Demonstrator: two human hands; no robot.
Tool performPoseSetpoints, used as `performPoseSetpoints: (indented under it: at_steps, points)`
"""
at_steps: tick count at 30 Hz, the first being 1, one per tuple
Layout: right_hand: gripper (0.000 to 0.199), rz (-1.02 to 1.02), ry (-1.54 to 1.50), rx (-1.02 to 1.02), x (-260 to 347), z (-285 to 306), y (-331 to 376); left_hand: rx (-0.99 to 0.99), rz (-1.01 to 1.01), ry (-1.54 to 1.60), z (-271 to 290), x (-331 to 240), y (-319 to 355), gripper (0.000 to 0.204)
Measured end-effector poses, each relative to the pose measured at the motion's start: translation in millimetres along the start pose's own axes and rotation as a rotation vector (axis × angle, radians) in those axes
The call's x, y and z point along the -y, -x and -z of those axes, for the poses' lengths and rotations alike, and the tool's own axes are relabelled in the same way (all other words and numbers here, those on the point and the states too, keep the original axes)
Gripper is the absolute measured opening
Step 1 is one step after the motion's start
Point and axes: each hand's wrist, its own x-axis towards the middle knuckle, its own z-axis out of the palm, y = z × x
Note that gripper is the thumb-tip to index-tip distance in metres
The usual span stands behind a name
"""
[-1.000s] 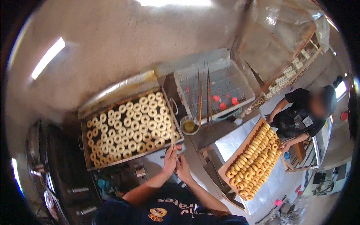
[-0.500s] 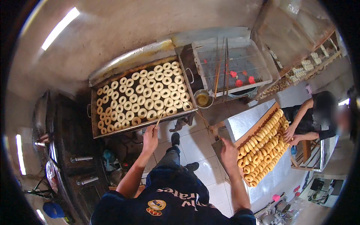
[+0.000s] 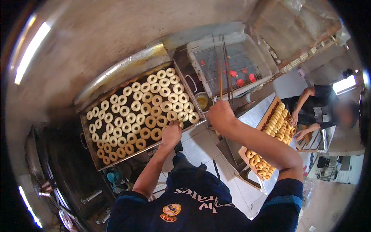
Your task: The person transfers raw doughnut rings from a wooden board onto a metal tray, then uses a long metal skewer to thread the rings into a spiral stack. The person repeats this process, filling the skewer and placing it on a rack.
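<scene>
Pale dough rings (image 3: pixel 135 106) crowd a wide, shallow metal frying pan (image 3: pixel 89 157) of dark liquid; several look browner. My left hand (image 3: pixel 172 134) is closed at the pan's near right edge, around a thin wooden stick (image 3: pixel 181 122) whose tip reaches among the rings. My right hand (image 3: pixel 221 116) makes a fist at the near end of a long brown wooden stick (image 3: pixel 220 75), its fingertips hidden. That stick and dark thin rods (image 3: pixel 227 65) lie across a wire-racked metal tray (image 3: pixel 210 54). Beside my right hand stands a small pot (image 3: pixel 202 101) of yellowish liquid.
Right of me, golden ring doughnuts (image 3: pixel 278 123) fill a wooden tray (image 3: pixel 266 116) on a metal table. A co-worker's hands (image 3: pixel 297 127) are at its far side. Red pieces (image 3: pixel 240 82) lie in the racked tray. A dark oven (image 3: pixel 65 170) stands at left.
My right hand has moved from beside the doughnut tray, up and left to the brown stick's end. My left hand has shifted right along the pan edge. The view has turned somewhat.
</scene>
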Motion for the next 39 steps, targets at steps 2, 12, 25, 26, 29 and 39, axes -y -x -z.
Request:
performPoseSetpoints:
  at_steps: [2, 12, 25, 26, 29, 39]
  points:
    - [0.010, -0.017, -0.065, 0.014, 7.0, -15.7, -4.6, 0.051, 0.015, -0.009, -3.4, 3.4, -11.4, 0.030]
    - [0.028, -0.403, -0.398, -0.241, 18.9, -67.3, 92.1, 0.066, 0.069, 0.163, 13.9, 35.1, -13.7, 0.028]
    - [0.041, -0.406, -0.430, -0.332, 36.4, -116.2, 102.3, 0.101, -0.075, -0.138, 2.1, 18.3, 21.8, 0.033]
    - [0.042, -0.389, -0.411, -0.341, 37.3, -118.9, 98.1, 0.094, -0.092, -0.156, 0.9, 17.4, 18.7, 0.033]
    - [0.015, -0.330, -0.441, -0.390, 39.1, -121.8, 85.0, 0.158, -0.049, -0.241, 10.2, 18.7, 9.7, 0.032]
    - [0.023, -0.460, -0.493, -0.361, 27.3, -99.4, 120.0, 0.032, -0.069, -0.052, 53.4, 10.2, 20.6, 0.037]
